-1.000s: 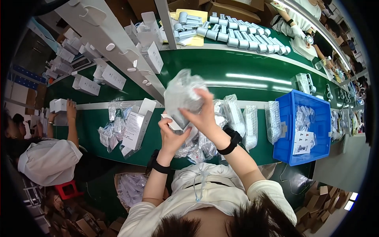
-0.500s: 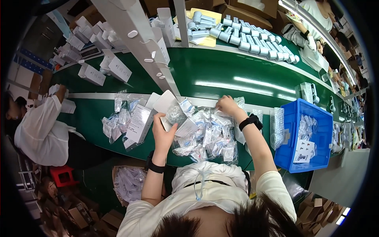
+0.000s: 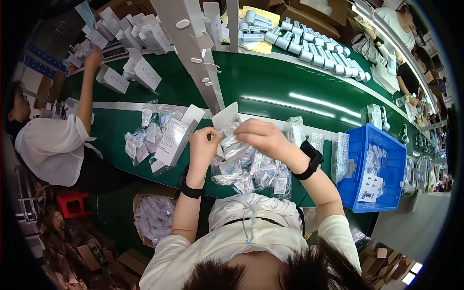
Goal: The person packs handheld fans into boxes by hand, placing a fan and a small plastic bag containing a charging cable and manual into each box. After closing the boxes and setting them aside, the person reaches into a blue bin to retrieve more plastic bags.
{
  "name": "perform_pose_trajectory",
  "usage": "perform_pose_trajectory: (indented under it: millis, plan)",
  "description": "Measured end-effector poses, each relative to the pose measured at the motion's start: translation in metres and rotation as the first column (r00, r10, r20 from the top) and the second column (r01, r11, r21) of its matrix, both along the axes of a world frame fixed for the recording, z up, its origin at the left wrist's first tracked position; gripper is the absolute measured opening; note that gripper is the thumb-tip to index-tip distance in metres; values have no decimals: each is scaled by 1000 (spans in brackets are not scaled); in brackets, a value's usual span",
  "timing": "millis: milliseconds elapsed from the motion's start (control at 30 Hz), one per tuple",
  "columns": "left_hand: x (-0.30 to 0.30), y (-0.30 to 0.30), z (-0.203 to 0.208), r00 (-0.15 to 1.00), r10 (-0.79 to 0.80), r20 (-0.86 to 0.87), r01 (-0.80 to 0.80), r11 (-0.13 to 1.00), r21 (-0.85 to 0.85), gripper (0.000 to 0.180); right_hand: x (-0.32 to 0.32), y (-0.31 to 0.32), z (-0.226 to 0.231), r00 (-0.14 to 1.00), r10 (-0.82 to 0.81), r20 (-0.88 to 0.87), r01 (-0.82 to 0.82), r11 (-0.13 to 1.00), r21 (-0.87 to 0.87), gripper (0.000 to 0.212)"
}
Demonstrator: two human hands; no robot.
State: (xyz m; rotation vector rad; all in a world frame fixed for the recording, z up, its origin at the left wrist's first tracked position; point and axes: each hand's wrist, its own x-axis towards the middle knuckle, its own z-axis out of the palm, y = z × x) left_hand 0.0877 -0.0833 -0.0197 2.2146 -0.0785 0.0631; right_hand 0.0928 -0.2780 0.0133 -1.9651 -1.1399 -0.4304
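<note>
The bench (image 3: 110, 131) has a smooth dark green top with a pale rail (image 3: 108, 105) along its far side. On its left part lies a cluster of clear bags (image 3: 151, 130), with a white printed carton (image 3: 173, 142) tilted against it. A heap of clear packets (image 3: 270, 171) spreads across the middle, near the front edge. Bubble-wrapped parcels (image 3: 295, 129) sit behind and to its right; another bubble-wrapped parcel (image 3: 340, 157) stands beside a blue bin (image 3: 345, 191) at the right end.

White sleeves (image 3: 340, 241), black wristbands (image 3: 310, 161)
</note>
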Motion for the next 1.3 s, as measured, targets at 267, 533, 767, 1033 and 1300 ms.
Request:
perform_pose_trajectory:
  millis: [267, 533, 767, 1033, 1300]
  plan:
    - [-4, 6, -9, 999, 31, -41, -35, 995, -97, 7, 2, 21, -20, 997, 25, -77, -63, 839, -541, 63]
    - [-6, -10, -15, 998, -51, -22, 44, 967, -253, 15, -14, -8, -91, 728, -72, -682, 221, 966, 134, 102]
    - [63, 128, -76, 926, 28, 376, -235, 823, 517, 66, 66, -70, -80, 582, 63, -811, 607, 631, 484, 107]
    - [50, 111, -62, 981, 56, -187, 24, 915, 402, 86, 136, -90, -143, 580, -676, -454, 794, 593, 132, 110]
    - [-29, 70, -8, 988, -71, -136, -22, 810, -587, 87, -16, -140, -173, 167, -850, -499, 298, 526, -796, 85]
